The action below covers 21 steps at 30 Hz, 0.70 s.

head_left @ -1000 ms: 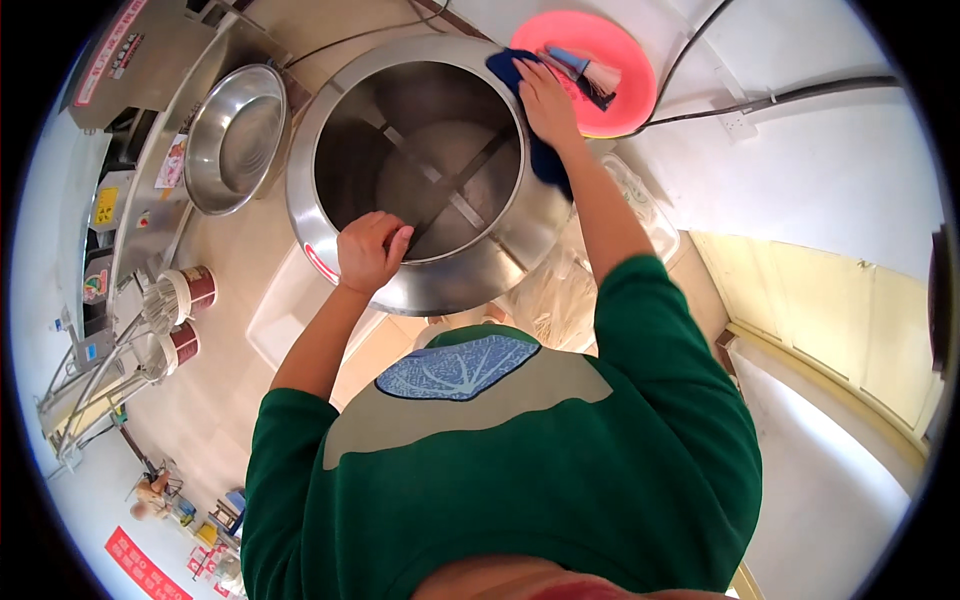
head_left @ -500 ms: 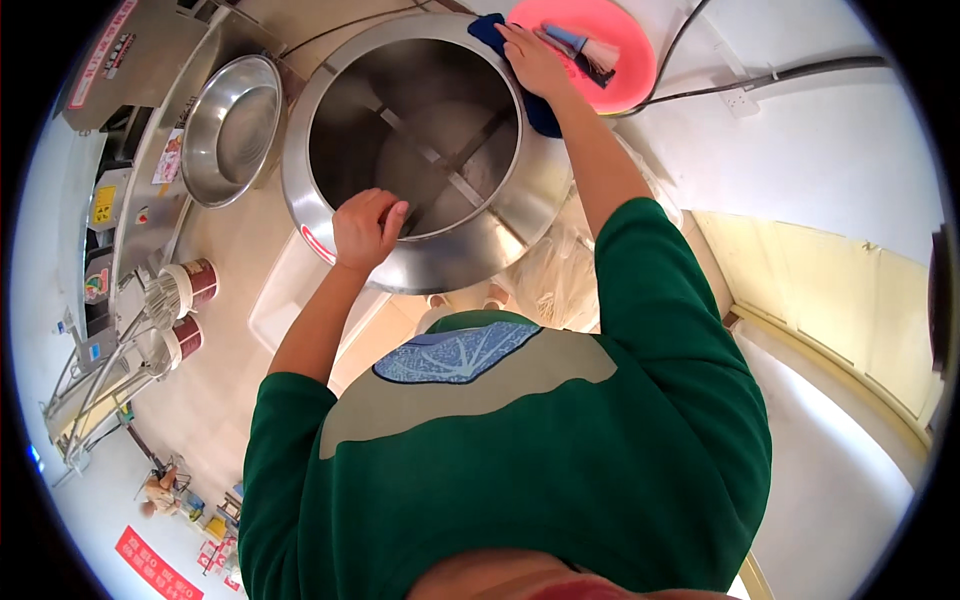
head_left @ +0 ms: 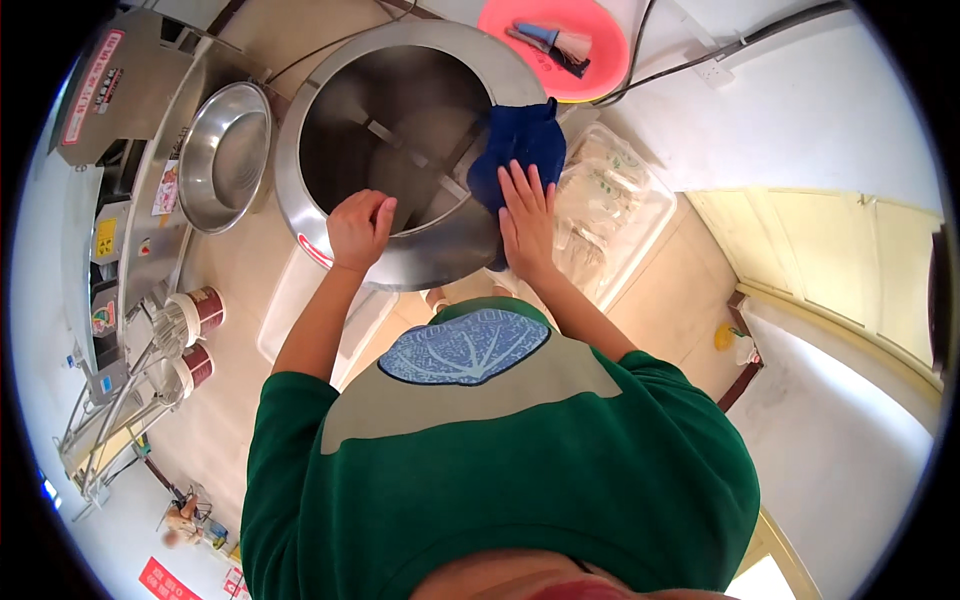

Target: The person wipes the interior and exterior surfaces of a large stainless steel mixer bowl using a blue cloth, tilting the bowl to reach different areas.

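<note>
A large round stainless-steel drum (head_left: 445,262) with a wide sloping rim stands in front of me, its mouth open and crossed inside by metal bars (head_left: 410,152). At the near left edge of that mouth, my left hand (head_left: 360,230) is closed over the rim with its fingers curled. My right hand (head_left: 528,215) lies flat with fingers stretched on a dark blue cloth (head_left: 520,140), pressing it against the right side of the rim. Part of the cloth hangs over the inner edge of the mouth.
A pink basin (head_left: 610,25) holding brushes (head_left: 550,45) is at the far right. Plastic-wrapped goods (head_left: 600,205) lie in a clear bin (head_left: 655,215) beside the drum. Leftward are a steel bowl (head_left: 215,150), a metal machine (head_left: 130,85) and tubs (head_left: 205,310). Cables (head_left: 760,35) run along the wall.
My right hand has brought the blue cloth around the rim from the far right to the near right. My left hand stays at the rim.
</note>
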Each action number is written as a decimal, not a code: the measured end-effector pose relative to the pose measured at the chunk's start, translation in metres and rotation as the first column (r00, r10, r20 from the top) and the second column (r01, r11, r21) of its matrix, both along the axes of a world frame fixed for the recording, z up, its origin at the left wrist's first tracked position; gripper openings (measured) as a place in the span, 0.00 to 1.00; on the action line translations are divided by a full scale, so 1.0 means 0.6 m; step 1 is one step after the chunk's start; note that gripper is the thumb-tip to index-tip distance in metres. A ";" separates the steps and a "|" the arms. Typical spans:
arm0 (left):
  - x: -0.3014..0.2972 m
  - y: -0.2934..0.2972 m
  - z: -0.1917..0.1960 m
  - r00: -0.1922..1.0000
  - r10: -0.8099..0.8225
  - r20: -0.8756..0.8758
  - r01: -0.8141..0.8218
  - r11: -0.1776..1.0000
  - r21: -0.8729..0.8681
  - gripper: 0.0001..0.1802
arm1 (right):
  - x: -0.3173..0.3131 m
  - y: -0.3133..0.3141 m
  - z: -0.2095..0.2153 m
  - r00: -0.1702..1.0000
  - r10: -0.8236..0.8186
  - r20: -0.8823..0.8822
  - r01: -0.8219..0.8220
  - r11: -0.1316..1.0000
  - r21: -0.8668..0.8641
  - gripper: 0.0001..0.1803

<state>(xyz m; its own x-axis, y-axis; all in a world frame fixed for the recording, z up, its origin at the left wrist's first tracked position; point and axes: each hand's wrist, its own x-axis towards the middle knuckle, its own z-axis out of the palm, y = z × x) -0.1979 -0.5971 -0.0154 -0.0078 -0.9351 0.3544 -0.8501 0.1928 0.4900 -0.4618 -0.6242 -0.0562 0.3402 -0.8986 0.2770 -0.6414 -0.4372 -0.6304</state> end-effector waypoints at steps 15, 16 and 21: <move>-0.001 -0.002 -0.013 1.000 0.012 -0.008 -0.012 0.999 -0.037 0.12 | 0.089 -0.459 -0.104 0.987 0.136 -0.090 -0.157 0.942 -0.297 0.23; 0.001 0.000 -0.016 1.000 0.015 0.006 -0.015 0.999 -0.035 0.12 | 0.078 -0.450 -0.110 0.986 0.148 -0.081 -0.167 0.923 -0.347 0.23; 0.005 0.005 -0.024 0.999 0.041 0.000 -0.040 0.997 -0.070 0.14 | 0.015 -0.279 -0.039 0.991 0.125 0.041 -0.117 0.980 -0.164 0.25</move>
<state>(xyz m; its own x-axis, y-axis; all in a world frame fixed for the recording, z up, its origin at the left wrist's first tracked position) -0.1947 -0.5939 -0.0297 0.0290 -0.9077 0.4186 -0.8587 0.1918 0.4753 -0.4530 -0.7915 -0.0797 0.4253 -0.7939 0.4345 -0.5464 -0.6080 -0.5760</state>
